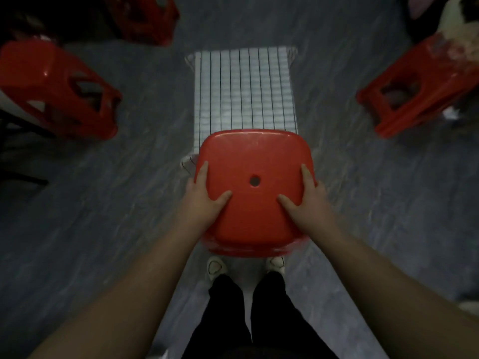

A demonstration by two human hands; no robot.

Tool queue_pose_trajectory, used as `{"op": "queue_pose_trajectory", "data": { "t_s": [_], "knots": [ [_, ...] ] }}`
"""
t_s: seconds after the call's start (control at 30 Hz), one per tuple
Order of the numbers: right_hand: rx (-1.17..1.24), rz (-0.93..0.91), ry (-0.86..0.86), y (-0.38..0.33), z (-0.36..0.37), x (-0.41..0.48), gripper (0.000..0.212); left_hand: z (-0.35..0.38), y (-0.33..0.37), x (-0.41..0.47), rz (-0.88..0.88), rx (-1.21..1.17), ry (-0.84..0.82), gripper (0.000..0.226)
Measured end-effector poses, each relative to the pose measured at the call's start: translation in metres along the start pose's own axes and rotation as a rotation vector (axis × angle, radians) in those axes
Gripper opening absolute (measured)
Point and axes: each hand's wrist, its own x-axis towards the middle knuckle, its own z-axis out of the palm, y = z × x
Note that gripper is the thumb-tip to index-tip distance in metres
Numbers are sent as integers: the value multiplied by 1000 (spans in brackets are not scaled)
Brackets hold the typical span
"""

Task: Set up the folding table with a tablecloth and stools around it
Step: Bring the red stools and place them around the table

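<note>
A small table draped in a white checked tablecloth (243, 89) stands on the grey floor ahead of me. At its near end is a red plastic stool (255, 161), upright, with a round hole in its seat. My left hand (204, 196) grips the seat's left edge, thumb on top and fingers over the side. Opposite it, my right hand (307, 196) grips the right edge the same way. The stool's legs are hidden under the seat.
Another red stool (59, 89) stands left of the table and one (420, 89) to its right, with pale objects on the latter. A third red stool (147, 16) is at the far left. My feet (246, 265) are just behind the held stool.
</note>
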Motion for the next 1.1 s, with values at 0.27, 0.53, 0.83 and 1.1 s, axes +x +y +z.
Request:
{"op": "queue_pose_trajectory", "data": {
  "t_s": [0.27, 0.53, 0.83, 1.1],
  "knots": [
    [-28, 49, -139, 118, 119, 83, 112, 141, -103, 72, -78, 3, -19, 93],
    [-23, 46, -202, 194, 202, 138, 110, 222, -172, 116, -102, 6, -129, 105],
    [-76, 57, -213, 203, 226, 144, 111, 232, -185, 127, -129, 81, -205, 109],
    [-223, 66, -212, 133, 185, 127, 76, 178, -128, 107, -100, 196, -164, 85]
  ]
}}
